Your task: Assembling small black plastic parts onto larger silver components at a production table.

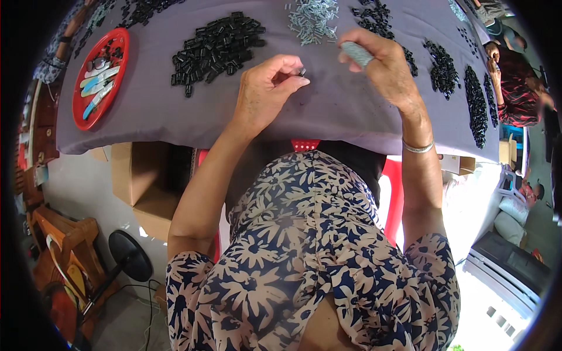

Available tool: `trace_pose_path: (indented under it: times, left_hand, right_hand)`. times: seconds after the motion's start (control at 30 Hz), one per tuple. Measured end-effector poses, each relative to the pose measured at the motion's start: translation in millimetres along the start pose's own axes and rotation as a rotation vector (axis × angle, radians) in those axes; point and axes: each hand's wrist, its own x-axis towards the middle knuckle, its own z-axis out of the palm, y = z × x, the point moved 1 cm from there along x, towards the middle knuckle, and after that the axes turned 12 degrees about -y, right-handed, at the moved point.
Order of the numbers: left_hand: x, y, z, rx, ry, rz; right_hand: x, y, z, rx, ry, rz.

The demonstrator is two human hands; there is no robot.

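Observation:
My left hand (263, 92) is closed in a pinch above the front part of the table. Between thumb and fingertips it holds a small dark piece (302, 72), mostly hidden by the fingers. To its right, my right hand (386, 70) is raised with curled fingers. A grey-green wrapping (356, 54) covers one of its digits. Whatever its fingertips hold, if anything, is too small to make out. Left of my hands lies a heap of short black tubular pieces (216, 50). Small clear pieces (313, 20) are piled beyond, between both hands.
A grey cloth (170, 120) covers the table. At left, a red tray (77, 99) holds blue-and-white handled tools (98, 99). More black pieces (443, 70) lie in heaps at right. Another person (518, 88) sits at the right side. A cardboard box (123, 175) stands below the table edge.

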Motion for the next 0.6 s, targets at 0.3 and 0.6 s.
trace_pose_path:
  times: [0.3,0.6]
  left_hand:
    - [-2,16,-4,0.007,-0.042,-0.053]
    - [-2,15,-3,-0.031,-0.066,-0.033]
  right_hand:
    - [-68,85,-60,0.097,0.594,0.118]
    - [-73,82,-44,-0.335,0.355,0.081]
